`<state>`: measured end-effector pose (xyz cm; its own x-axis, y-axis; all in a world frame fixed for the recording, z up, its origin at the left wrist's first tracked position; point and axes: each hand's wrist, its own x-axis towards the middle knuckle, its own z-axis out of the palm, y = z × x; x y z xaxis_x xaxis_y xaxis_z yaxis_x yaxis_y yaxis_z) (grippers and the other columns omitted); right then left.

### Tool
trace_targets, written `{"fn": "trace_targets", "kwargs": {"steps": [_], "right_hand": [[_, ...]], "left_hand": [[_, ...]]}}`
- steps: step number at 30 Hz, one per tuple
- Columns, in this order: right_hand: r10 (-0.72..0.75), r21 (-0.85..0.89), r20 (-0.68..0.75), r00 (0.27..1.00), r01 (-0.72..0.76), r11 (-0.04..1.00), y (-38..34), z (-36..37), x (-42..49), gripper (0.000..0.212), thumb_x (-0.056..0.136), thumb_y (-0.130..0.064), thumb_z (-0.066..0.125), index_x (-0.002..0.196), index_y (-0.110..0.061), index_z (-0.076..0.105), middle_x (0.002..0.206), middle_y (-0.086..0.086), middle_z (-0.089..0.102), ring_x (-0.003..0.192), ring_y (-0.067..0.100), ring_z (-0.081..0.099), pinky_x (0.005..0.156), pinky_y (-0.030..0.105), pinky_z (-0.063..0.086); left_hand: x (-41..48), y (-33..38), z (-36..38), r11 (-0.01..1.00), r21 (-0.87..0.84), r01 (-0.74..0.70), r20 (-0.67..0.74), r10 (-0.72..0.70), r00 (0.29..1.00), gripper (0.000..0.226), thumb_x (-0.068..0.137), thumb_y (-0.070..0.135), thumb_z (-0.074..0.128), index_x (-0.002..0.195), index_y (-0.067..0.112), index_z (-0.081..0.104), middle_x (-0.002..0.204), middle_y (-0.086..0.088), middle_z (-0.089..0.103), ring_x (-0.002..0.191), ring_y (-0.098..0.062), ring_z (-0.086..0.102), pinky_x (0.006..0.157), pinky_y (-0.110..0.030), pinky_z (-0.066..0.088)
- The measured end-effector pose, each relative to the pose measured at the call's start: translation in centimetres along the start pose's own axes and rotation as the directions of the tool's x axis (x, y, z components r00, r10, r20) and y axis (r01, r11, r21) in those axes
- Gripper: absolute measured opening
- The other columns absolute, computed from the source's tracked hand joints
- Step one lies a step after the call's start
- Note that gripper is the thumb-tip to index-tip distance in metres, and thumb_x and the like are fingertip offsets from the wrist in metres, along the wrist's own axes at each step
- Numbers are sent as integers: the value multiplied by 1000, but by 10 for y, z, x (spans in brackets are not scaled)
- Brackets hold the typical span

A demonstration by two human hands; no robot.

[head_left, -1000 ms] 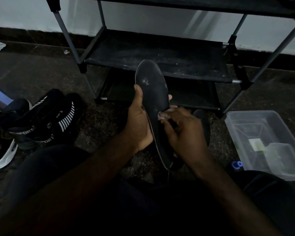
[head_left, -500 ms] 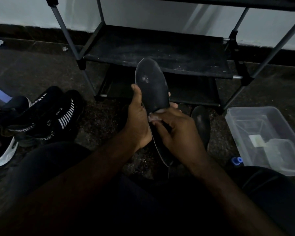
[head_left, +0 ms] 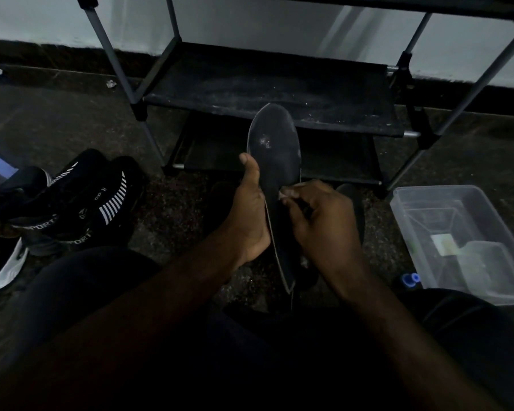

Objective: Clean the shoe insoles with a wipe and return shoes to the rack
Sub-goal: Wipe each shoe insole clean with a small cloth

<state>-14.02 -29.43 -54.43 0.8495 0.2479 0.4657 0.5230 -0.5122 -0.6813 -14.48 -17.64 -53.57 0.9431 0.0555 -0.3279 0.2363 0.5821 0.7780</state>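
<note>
While the left hand grips the insole upright over the lap, thumb laid along its edge, the right hand pinches a small wipe against its midsection. The wipe has slid left and back right within the last second, so scrubbing is underway. A pale scuff near the toe remains, so cleaning is probably unfinished. Shoes wait on the floor, left. The rack stands beyond.

My left hand grips the insole by its edge, thumb pointing to twelve o'clock. My right hand, at its three o'clock, curls its fingers, pinching a wipe. Both forearms reach forward, converging.
</note>
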Motion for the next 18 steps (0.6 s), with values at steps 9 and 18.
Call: {"fn": "trace_targets", "kwargs": {"steps": [9,18], "right_hand": [[-9,-38,-16,1000,9,999,4,0,3,12,85,-4,68,95,-7,76,93,6,74,86,16,69,83,22,52],[-63,-81,-3,998,62,995,8,3,4,13,85,-3,67,95,-7,75,93,7,73,86,22,69,79,40,57]], "left_hand": [[0,-1,-2,1000,1,23,26,-23,999,88,90,74,14,136,9,52,120,-16,65,112,-27,62,102,-39,46],[0,-1,-1,1000,-4,18,23,-18,1000,81,92,72,15,128,13,58,121,-14,67,114,-25,62,101,-39,47]]}}
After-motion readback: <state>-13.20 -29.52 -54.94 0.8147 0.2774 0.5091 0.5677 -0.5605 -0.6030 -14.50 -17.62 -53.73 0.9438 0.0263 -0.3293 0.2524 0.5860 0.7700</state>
